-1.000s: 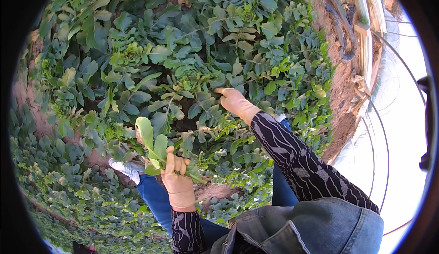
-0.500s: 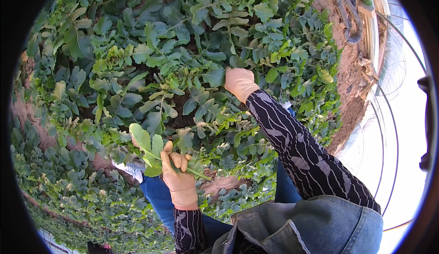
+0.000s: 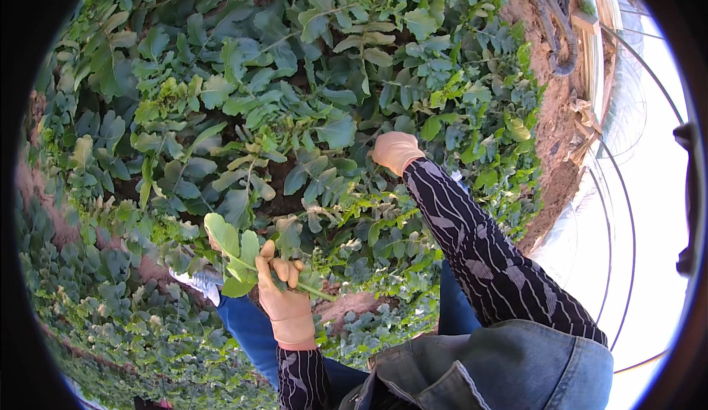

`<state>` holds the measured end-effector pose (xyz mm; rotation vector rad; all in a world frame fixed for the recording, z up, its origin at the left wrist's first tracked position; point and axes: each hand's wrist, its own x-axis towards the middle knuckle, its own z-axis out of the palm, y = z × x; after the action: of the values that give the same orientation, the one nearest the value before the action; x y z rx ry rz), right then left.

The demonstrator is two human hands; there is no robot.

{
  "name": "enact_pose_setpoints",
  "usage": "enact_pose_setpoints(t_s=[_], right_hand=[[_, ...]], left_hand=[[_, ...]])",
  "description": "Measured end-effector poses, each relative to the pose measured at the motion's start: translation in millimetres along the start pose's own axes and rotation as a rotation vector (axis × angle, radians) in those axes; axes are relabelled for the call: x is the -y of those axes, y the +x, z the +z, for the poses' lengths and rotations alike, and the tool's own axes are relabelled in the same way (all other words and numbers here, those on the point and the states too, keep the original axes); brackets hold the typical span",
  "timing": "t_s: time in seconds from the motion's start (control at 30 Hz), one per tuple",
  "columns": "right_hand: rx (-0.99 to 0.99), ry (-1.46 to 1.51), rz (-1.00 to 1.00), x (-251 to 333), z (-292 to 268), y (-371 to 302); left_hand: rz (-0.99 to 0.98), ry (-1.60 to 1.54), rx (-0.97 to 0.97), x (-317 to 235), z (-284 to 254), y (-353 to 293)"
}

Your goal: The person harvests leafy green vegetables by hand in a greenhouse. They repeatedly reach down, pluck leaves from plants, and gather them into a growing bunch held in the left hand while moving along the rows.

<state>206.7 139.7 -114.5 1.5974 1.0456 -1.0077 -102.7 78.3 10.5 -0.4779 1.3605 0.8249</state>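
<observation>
Left hand (image 3: 284, 303), gloved, closed round a small bunch of cut leaves (image 3: 234, 251), stems pinched between fingers & palm, leaf blades sticking up-left above the fist. Bunch sits low-centre, over the blue trouser leg (image 3: 247, 329) & just above the bare soil strip (image 3: 350, 307).

Right hand (image 3: 394, 150), gloved, stretched fwd into the leafy bed (image 3: 243, 108), fingers buried among the plants near a broad leaf (image 3: 335, 131); can't tell if closed on a stem or just parting foliage — fingertips hidden by leaves.

To do this well, probably: reach low w/ right hand, take stem near base not by blade, so leaf doesn't tear. Keep left grip firm but loose enough not to crush stems; bunch aligned, stems same way. Watch neighbouring plants — dense, easy to snag. Hose/pipe (image 3: 557, 34) & soil bank (image 3: 560, 130) far right, well apart, no issue. Denim jacket (image 3: 501, 369) at bottom edge, clear of both hands.
</observation>
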Motion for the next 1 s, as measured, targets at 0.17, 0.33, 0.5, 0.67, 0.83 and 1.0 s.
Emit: enact_pose_setpoints(t_s=[0.17,0.33,0.5,0.67,0.83,1.0], right_hand=[[-0.403,0.896,0.014,-8,0,12],[-0.685,2.093,0.156,-15,12,21],[-0.865,2.519,0.130,-5,15,39],[-0.826,2.780,0.102,0,2,55],[-0.824,2.617,0.209,-5,-1,55],[-0.804,2.496,0.113,-14,15,63]], left_hand=[[0.002,0.021,-0.021,7,3,0],[0.028,0.044,-0.031,9,7,2],[0.025,0.076,-0.052,7,8,2],[0.045,0.112,-0.048,6,7,1],[0.051,0.111,-0.055,5,9,0],[0.043,0.146,-0.054,4,12,-1]])
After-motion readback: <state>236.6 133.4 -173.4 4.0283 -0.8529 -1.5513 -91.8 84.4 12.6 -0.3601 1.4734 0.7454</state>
